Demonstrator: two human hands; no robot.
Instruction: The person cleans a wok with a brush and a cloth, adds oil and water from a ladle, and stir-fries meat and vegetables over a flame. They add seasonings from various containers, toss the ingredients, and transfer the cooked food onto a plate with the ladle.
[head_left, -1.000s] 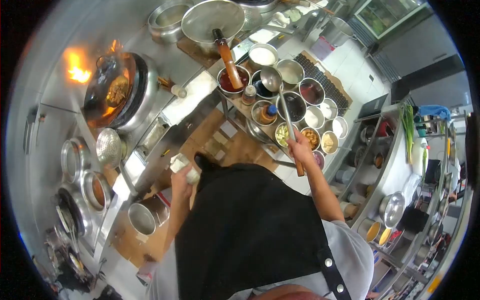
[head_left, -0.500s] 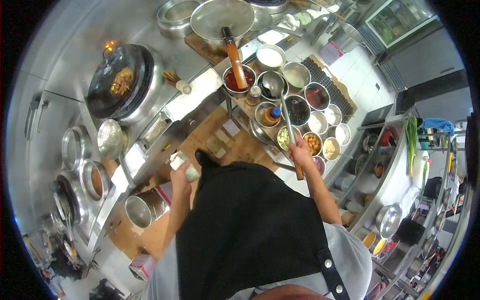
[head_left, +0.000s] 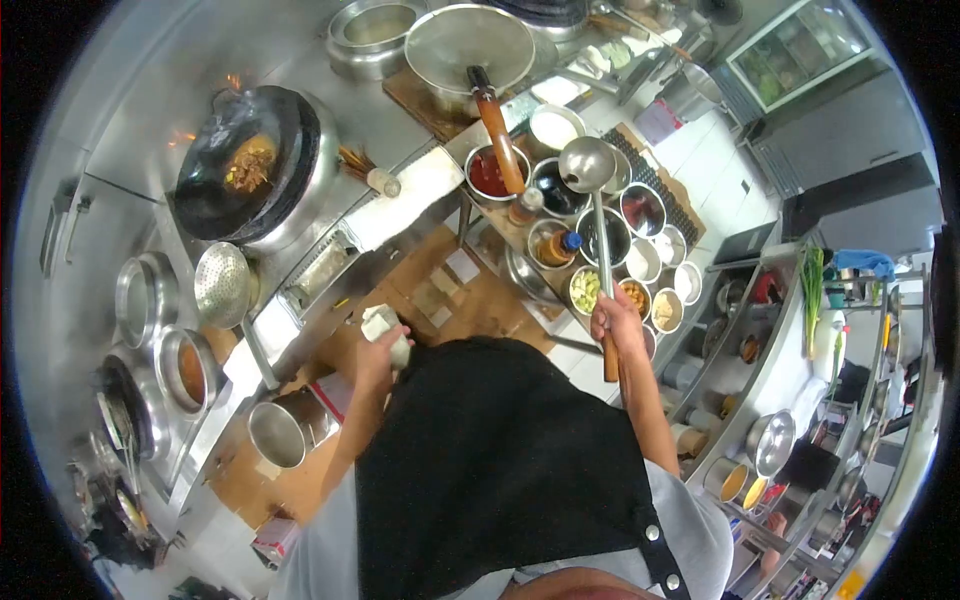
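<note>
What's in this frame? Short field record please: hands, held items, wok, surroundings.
left hand: grips a white cloth
right hand: closed on the ladle handle
ladle bowl: raised above the condiment bowls
wok: on the burner, food inside, small flames at its rim
strainer: beside the wok
apron: black

The person is wearing a black apron [head_left: 500, 470] over a grey short-sleeved shirt [head_left: 690, 500], its black strap [head_left: 662, 560] carrying two round silver studs, with both forearms showing bare below the sleeves.
</note>
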